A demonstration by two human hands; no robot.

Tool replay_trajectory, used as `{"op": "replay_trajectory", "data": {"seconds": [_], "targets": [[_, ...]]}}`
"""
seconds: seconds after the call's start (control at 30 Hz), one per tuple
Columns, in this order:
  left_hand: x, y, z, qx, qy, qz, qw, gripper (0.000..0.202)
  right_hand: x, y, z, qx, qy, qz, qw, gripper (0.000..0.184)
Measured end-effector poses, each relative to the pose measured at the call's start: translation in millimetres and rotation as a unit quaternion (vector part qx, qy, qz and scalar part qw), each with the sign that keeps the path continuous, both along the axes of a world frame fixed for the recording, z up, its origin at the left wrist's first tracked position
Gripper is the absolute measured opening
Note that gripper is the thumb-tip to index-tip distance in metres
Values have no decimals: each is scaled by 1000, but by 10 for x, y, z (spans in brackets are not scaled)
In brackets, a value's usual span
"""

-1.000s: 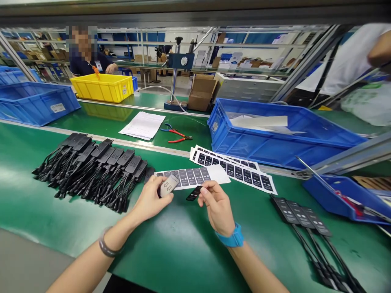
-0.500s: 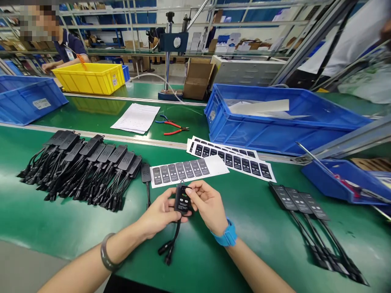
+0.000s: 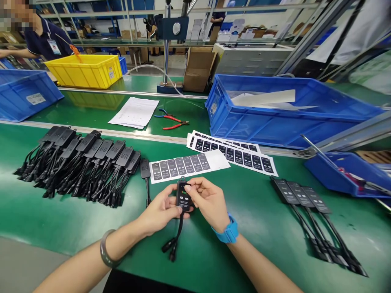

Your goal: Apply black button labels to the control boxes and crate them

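Over the near side of a glossy green worktop (image 3: 210, 260), one flat, rectangular black plastic module (image 3: 184, 198) hung upright between the person's two hands, face toward the wearer. The left hand (image 3: 166, 208) was clamped on it, thumb across the lower front corner and fingers behind. The thumb and fingers of the right hand (image 3: 210, 199) were drawn together and touched the upper right of the face; whether anything lay pinched between them could not be told. Two dark cable ends (image 3: 171, 248) dangled below.

Just beyond lay one white paper strip (image 3: 220, 159) with seven grey labels, partly overlapping a fan of at least two white sheets (image 3: 270, 167); the top one showed nine black labels. To the left, one loose black module (image 3: 144, 169) lay near a heap of cabled black modules (image 3: 88, 158), about ten and overlapping too closely for an exact count. To the right, three labelled black modules (image 3: 301, 194) lay side by side, cables toward the wearer. Farther back rested one pair of red-and-blue-handled pliers (image 3: 172, 119).
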State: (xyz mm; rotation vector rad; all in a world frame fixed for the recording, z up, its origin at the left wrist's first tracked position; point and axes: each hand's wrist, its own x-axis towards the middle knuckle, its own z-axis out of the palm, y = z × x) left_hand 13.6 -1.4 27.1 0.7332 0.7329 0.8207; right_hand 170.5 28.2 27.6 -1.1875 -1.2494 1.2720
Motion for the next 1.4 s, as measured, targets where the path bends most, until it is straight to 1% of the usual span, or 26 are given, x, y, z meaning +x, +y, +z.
{"op": "replay_trajectory", "data": {"seconds": [0.3, 0.53, 0.57, 0.67, 0.73, 0.77, 0.8, 0.9, 0.97, 1.07, 1.17, 1.3, 1.33, 1.4], "targets": [[17, -18, -21, 40, 37, 0, 999, 54, 0, -15, 17, 3, -13, -12, 1000, 23], [31, -28, -11, 40, 67, -3, 997, 56, -4, -35, -56, 16, -35, -32, 999, 19], [29, -28, -7, 39, 66, -3, 997, 56, -2, -34, -69, 21, -36, -35, 998, 24], [12, -21, 0, 30, 57, -1, 998, 54, 9, -21, -102, 33, -42, -38, 998, 48], [-3, -7, -4, 18, 46, 6, 999, 51, 14, -15, -118, 37, -58, -22, 997, 52], [-11, 2, -10, 9, 40, 14, 999, 48, 14, -16, -125, 37, -68, -3, 997, 52], [-17, 12, -18, 1, 36, 27, 999, 45, 13, -21, -130, 36, -77, 24, 996, 55], [-27, 37, -43, -7, 46, 65, 997, 39, 1, -50, -138, 30, -76, 120, 989, 71], [-21, 46, -52, 6, 60, 75, 995, 39, -9, -68, -139, 20, -49, 158, 986, 71], [-1, 45, -46, 29, 72, 70, 995, 43, -16, -78, -153, 1, -12, 153, 988, 56], [17, 36, -44, 46, 96, 61, 992, 44, -12, -80, -194, 14, -28, 123, 992, 49], [32, 38, -99, 52, 114, 62, 990, 43, -22, -92, -232, 30, -81, 115, 990, 49], [33, 42, -122, 49, 113, 67, 990, 45, -30, -93, -224, 43, -104, 116, 987, 51], [27, 54, -166, 41, 94, 76, 992, 49, -39, -86, -184, 94, -168, 116, 974, 59]]}}
